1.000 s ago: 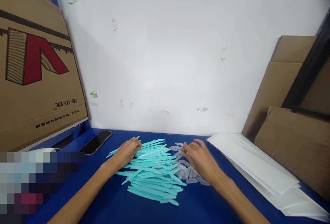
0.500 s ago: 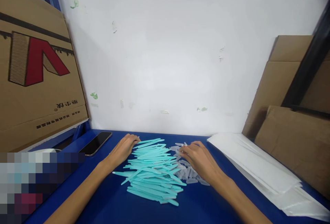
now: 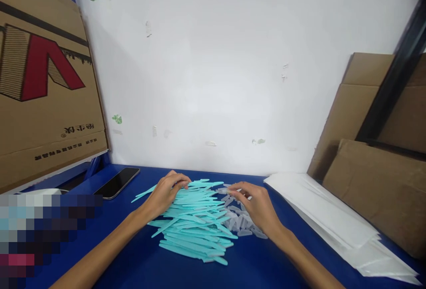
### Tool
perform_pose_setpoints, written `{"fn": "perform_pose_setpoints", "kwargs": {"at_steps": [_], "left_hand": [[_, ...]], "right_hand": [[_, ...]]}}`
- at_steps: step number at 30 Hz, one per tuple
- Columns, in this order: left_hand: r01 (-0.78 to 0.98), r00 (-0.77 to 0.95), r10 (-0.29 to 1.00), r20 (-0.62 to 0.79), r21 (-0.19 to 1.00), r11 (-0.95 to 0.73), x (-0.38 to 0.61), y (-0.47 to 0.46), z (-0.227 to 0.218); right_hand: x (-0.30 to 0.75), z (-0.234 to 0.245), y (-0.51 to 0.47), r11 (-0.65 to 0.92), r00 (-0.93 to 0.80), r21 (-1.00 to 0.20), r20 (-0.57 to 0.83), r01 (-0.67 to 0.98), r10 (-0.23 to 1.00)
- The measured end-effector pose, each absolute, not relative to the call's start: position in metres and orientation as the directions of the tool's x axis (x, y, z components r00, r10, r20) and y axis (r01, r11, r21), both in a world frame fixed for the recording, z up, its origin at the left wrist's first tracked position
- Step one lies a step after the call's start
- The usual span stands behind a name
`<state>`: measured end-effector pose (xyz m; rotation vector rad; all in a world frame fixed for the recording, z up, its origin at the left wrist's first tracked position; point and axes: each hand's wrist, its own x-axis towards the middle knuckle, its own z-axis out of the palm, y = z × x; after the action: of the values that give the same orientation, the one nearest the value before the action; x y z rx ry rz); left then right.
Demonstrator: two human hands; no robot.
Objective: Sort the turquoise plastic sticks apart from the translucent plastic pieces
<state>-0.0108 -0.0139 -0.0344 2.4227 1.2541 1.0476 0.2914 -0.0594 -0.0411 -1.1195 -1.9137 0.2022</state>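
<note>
A pile of slim turquoise sticks (image 3: 196, 222), shaped like eyebrow razors, lies across the blue table. My left hand (image 3: 168, 191) is over the pile's far left edge, thumb and forefinger pinched at the end of a turquoise stick. Beyond that wrist, to the left, a separate turquoise stick (image 3: 142, 193) lies at a slant, partly covered by the hand. To the right of the pile is a heap of small clear plastic caps (image 3: 241, 222). Above this heap my right hand (image 3: 258, 200) has its thumb and fingertips closed on a clear cap (image 3: 222, 190).
A phone (image 3: 117, 183) lies at the left of the blue table (image 3: 253, 264). White sheets or bags (image 3: 333, 218) are stacked on the right. A large printed carton (image 3: 49, 72) stands left, flattened cardboard (image 3: 379, 196) leans right, and a white wall (image 3: 206, 67) closes the back.
My left hand has moved right, onto the pile's far edge. A turquoise stick now shows left of that hand. My right fingers have drawn together at the caps. The view has shifted slightly.
</note>
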Motion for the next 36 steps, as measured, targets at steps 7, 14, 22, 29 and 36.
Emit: {"fn": "perform_pose_setpoints", "kwargs": {"at_steps": [7, 14, 22, 29, 36], "left_hand": [[0.568, 0.377, 0.769, 0.516, 0.526, -0.633, -0.007, -0.018, -0.034], [0.52, 0.396, 0.754, 0.525, 0.548, -0.655, -0.003, -0.02, -0.039], [0.51, 0.359, 0.765, 0.535, 0.574, -0.641, -0.002, -0.023, -0.034], [0.492, 0.371, 0.754, 0.543, 0.574, -0.655, -0.001, -0.026, -0.033], [0.465, 0.405, 0.727, 0.554, 0.56, -0.686, 0.003, -0.025, -0.041]], "right_hand": [[0.287, -0.038, -0.061, 0.445, 0.014, -0.765, 0.51, 0.466, 0.86], [0.284, -0.039, -0.061, 0.403, 0.031, -0.835, 0.445, 0.375, 0.895], [0.286, -0.034, -0.063, 0.402, 0.082, -0.841, 0.458, 0.362, 0.885], [0.288, -0.03, -0.065, 0.413, 0.058, -0.844, 0.458, 0.343, 0.887], [0.282, -0.033, -0.067, 0.401, 0.033, -0.859, 0.433, 0.319, 0.901]]}}
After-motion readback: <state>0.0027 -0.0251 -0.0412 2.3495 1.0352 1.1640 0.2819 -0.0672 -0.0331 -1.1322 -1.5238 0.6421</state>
